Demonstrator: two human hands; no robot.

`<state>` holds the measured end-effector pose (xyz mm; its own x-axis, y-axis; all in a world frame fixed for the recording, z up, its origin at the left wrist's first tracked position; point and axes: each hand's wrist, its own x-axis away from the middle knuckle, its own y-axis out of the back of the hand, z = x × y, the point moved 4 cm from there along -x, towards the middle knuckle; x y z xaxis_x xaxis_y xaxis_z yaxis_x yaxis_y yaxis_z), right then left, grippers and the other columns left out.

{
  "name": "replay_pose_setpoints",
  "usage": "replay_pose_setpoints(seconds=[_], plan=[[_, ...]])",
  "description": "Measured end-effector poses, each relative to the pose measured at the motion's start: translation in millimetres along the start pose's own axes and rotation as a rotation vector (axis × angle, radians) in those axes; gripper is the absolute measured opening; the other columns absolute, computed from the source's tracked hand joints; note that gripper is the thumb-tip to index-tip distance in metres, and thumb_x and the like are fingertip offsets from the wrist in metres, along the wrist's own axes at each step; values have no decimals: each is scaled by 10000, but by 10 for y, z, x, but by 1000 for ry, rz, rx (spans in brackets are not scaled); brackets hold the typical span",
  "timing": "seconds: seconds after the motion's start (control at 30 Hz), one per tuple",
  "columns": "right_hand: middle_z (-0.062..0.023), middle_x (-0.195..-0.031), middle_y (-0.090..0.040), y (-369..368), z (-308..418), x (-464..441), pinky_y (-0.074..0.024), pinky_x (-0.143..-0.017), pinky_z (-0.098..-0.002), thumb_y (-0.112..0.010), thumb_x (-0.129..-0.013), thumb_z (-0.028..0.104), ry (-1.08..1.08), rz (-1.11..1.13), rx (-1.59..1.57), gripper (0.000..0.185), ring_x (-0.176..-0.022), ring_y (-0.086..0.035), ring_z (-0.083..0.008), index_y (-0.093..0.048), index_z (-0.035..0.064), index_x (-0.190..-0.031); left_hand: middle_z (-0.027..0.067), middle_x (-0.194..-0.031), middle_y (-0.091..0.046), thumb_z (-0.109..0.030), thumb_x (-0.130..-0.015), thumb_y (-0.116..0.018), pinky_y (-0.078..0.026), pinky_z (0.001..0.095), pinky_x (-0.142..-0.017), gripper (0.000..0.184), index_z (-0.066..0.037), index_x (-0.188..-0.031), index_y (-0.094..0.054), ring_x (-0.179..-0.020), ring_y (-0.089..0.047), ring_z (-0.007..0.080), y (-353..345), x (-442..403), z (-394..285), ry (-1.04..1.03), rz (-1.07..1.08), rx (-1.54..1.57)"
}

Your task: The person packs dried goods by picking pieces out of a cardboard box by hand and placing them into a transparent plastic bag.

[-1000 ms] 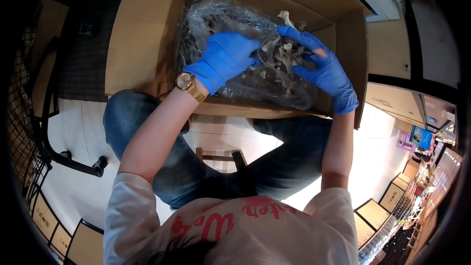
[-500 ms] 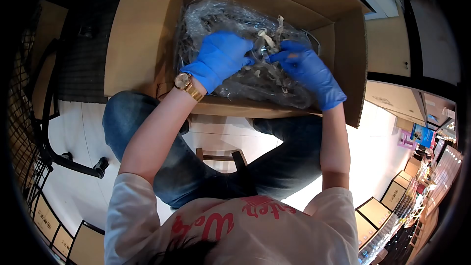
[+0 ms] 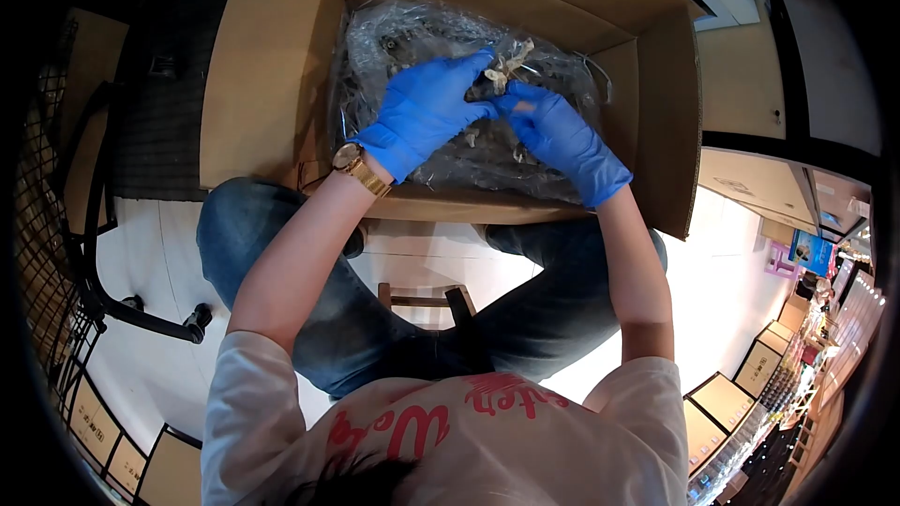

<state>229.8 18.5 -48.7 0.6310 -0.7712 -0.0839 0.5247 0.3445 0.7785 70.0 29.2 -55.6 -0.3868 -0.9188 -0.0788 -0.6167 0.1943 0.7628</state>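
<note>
My left hand (image 3: 424, 111), in a blue glove, is closed around a small dark piece (image 3: 482, 90) between thumb and fingers. Pale, crinkled bits (image 3: 506, 66) stick out at its upper end; I cannot make out its kind. My right hand (image 3: 561, 139), also gloved in blue, has its fingers bent together against the lower right side of the same piece. Both hands are over a clear plastic bag (image 3: 398, 23) full of small dark and greyish pieces. The bag lies inside an open cardboard box (image 3: 506, 209). My palms and some fingertips are hidden.
The box stands in front of my knees, its left flap (image 3: 267, 75) folded outward. A wooden stool (image 3: 417, 300) shows between my legs. To the left is a black wheeled frame (image 3: 141, 319). Cartons and shelves with goods (image 3: 750, 403) line the lower right.
My right hand has moved left and slightly up, closing in on my left hand. The dark piece with pale bits now sits between both hands, and the left fingers have spread around it.
</note>
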Motion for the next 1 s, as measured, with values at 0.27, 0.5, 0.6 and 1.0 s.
replay_pose_setpoints(seconds=[0.27,0.5,0.6,1.0], plan=[[-163,-817,-649,-95,-244,-83,-495,-725,-336,-547,-788,-22,-184,205,-8,199,-735,-617,-301,-692,54,-902,84,-1102,-628,-341,-771,-706,-493,375,-842,562,-222,-1284,-509,-992,-596,289,-70,-32,-19,-105,33,-77],[-172,-901,-661,-142,-397,-55,-492,-741,-316,-561,-807,16,-234,140,-171,225,-788,-638,-279,-690,64,-984,38,-1238,-568,-224,-795,-683,-480,363,-893,488,-197,-1255,-522,-1074,-565,268,69,-67,-132,-400,-86,-65],[-166,-896,-660,-103,-236,-93,-492,-730,-328,-580,-794,35,-269,44,-105,222,-774,-632,-288,-695,73,-980,34,-1239,-565,-202,-798,-676,-495,352,-862,475,-194,-1247,-523,-1035,-587,263,27,-56,-132,-446,87,-56],[-75,-1018,-689,297,-117,-78,-514,-778,-270,-540,-762,-59,-219,-40,11,304,-829,-660,-200,-724,98,-948,68,-1045,-644,-175,-783,-690,-525,356,-770,601,-252,-1327,-446,-893,-639,280,182,-80,65,-251,56,-131]])
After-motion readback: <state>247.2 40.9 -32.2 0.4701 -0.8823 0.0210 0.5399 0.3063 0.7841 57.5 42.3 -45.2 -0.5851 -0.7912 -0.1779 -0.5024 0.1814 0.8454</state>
